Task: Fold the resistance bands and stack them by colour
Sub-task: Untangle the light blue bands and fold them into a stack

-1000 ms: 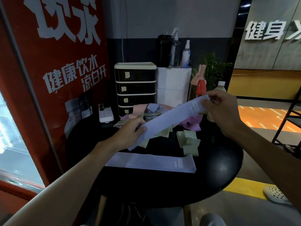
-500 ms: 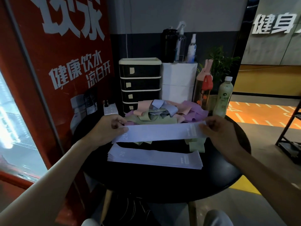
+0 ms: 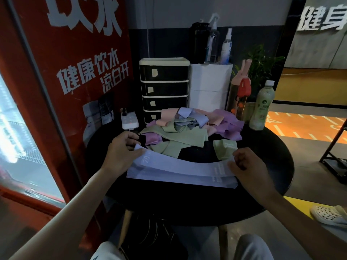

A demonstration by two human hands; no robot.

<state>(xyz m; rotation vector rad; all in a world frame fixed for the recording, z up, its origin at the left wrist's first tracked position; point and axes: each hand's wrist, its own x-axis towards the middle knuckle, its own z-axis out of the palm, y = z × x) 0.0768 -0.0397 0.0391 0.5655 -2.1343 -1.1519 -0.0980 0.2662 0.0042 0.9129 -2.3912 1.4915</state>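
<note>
A round black worktop [image 3: 187, 205] shows open surface toward its near rim and right edge, while a drawer unit [image 3: 164, 87], a bottle [image 3: 262, 106] and a loose pile of bands [image 3: 185, 128] crowd the far side. At centre, the left hand [image 3: 120, 156] and right hand [image 3: 247, 166] each pinch one end of a lavender band [image 3: 178, 164] with curled fingers [image 3: 131, 136], holding it flat just over a stack [image 3: 174, 178] of like-coloured bands; folded green bands [image 3: 225, 149] lie just behind.

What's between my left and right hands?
Head view: one pale blue flat resistance band, its ends held by the left hand and right hand, above the blue stack.
</note>
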